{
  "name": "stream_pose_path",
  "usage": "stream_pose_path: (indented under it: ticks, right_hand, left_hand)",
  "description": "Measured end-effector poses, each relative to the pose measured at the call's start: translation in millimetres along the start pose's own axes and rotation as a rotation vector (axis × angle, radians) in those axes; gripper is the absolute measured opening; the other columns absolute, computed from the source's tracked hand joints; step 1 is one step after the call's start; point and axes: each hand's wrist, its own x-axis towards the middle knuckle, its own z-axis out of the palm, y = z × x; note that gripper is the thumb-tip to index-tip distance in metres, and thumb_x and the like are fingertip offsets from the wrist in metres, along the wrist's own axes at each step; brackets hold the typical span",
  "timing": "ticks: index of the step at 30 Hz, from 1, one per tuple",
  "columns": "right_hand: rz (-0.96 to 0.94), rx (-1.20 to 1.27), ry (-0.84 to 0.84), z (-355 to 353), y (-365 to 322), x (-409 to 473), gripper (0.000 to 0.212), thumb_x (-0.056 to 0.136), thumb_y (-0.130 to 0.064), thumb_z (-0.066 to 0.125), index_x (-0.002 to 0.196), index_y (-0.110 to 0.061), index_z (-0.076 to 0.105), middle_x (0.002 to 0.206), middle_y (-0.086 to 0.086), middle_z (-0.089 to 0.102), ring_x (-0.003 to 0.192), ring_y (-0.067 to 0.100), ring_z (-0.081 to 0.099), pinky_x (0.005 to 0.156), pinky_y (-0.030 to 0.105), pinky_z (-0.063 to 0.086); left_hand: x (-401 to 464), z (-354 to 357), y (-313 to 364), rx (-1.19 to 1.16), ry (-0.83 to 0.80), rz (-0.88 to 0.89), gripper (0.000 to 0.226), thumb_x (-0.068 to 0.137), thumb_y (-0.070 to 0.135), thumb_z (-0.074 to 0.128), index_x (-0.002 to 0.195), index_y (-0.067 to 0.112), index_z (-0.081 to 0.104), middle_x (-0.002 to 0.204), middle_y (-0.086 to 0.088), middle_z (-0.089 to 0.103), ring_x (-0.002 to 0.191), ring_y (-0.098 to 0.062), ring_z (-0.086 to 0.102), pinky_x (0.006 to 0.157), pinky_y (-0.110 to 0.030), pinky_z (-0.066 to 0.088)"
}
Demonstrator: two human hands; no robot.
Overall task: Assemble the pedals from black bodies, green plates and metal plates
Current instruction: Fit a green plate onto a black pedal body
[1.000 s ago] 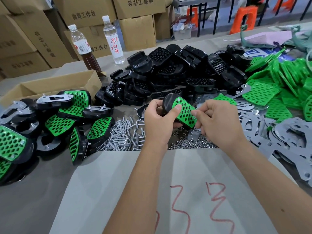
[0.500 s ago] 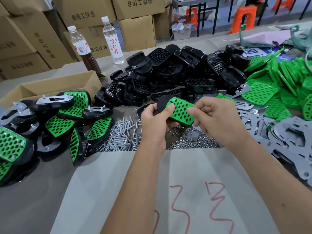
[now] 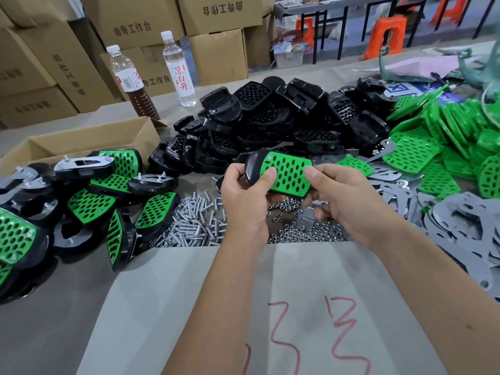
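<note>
I hold one pedal [image 3: 288, 173] above the table's middle: a black body with a perforated green plate on top. My left hand [image 3: 243, 196] grips its left end, thumb pressing on the green plate. My right hand [image 3: 341, 193] grips its right end, thumb on the plate's edge. Behind lies a heap of black bodies [image 3: 270, 123]. Loose green plates [image 3: 438, 136] pile up at the right. Grey metal plates [image 3: 465, 220] spread at the right front. Finished pedals [image 3: 89, 193] lie at the left.
Screws [image 3: 194, 220] and nuts [image 3: 297, 228] lie in heaps under my hands. A grey sheet with red marks [image 3: 270, 307] covers the near table. An open cardboard box [image 3: 81, 142] and two bottles [image 3: 178, 69] stand at the back left, cartons behind them.
The pedal has turned from a slant to nearly level between my hands. My right thumb has shifted onto the plate's right edge; both hands keep their hold.
</note>
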Motion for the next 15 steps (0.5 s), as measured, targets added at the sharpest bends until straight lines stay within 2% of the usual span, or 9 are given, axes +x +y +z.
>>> stream_pose_path:
  ticks: [2, 4, 7, 11, 13, 15]
  right_hand:
    - [0.013, 0.010, 0.007, 1.0, 0.4, 0.2, 0.034, 0.093, -0.036, 0.068, 0.107, -0.006, 0.072, 0.090, 0.022, 0.067, 0.068, 0.021, 0.055, 0.048, 0.023, 0.047]
    - [0.015, 0.063, 0.005, 1.3, -0.6, 0.2, 0.036, 0.088, -0.034, 0.069, 0.107, -0.003, 0.070, 0.082, 0.012, 0.063, 0.061, 0.014, 0.054, 0.048, 0.020, 0.048]
    - [0.005, 0.122, 0.001, -1.1, -3.6, -0.2, 0.042, 0.084, -0.032, 0.069, 0.110, 0.001, 0.069, 0.084, 0.008, 0.062, 0.058, 0.008, 0.055, 0.050, 0.019, 0.051]
    - [0.012, 0.146, 0.002, -3.3, -5.2, -0.6, 0.039, 0.094, -0.026, 0.066, 0.116, 0.006, 0.067, 0.087, 0.013, 0.057, 0.059, 0.007, 0.055, 0.052, 0.019, 0.052]
    - [0.021, 0.155, 0.022, -4.5, -4.7, 0.2, 0.038, 0.099, -0.024, 0.064, 0.120, 0.008, 0.065, 0.097, 0.016, 0.054, 0.059, 0.008, 0.054, 0.050, 0.019, 0.051]
    - [0.022, 0.151, 0.018, -5.3, -4.2, 1.0, 0.036, 0.102, -0.024, 0.062, 0.119, 0.007, 0.066, 0.097, 0.016, 0.057, 0.059, 0.008, 0.054, 0.050, 0.019, 0.051]
  left_hand:
    - [-0.3, 1.4, -1.6, 0.016, 0.015, 0.034, 0.024, 0.092, -0.003, 0.074, 0.089, 0.010, 0.053, 0.089, -0.012, 0.070, 0.079, -0.026, 0.074, 0.052, -0.029, 0.056]
    - [-0.6, 2.2, -3.0, 0.012, 0.011, 0.044, 0.022, 0.092, -0.001, 0.074, 0.091, 0.010, 0.055, 0.090, -0.012, 0.071, 0.078, -0.024, 0.075, 0.053, -0.028, 0.057]
    - [-1.7, 2.8, -4.5, 0.032, -0.035, 0.031, 0.022, 0.092, 0.002, 0.076, 0.101, 0.008, 0.056, 0.102, -0.016, 0.073, 0.091, -0.029, 0.077, 0.062, -0.031, 0.061]
    - [-5.2, 4.7, -5.7, 0.145, -0.141, 0.058, 0.053, 0.080, 0.001, 0.085, 0.117, 0.018, 0.052, 0.116, -0.011, 0.070, 0.108, -0.029, 0.073, 0.082, -0.044, 0.064]
    - [-7.3, 5.3, -6.0, 0.165, -0.167, 0.070, 0.058, 0.078, 0.002, 0.087, 0.119, 0.022, 0.050, 0.116, -0.008, 0.070, 0.106, -0.025, 0.073, 0.081, -0.044, 0.065]
    - [-8.1, 5.9, -6.6, 0.182, -0.156, 0.099, 0.060, 0.078, 0.001, 0.087, 0.119, 0.022, 0.050, 0.112, -0.005, 0.070, 0.101, -0.020, 0.074, 0.073, -0.035, 0.064]
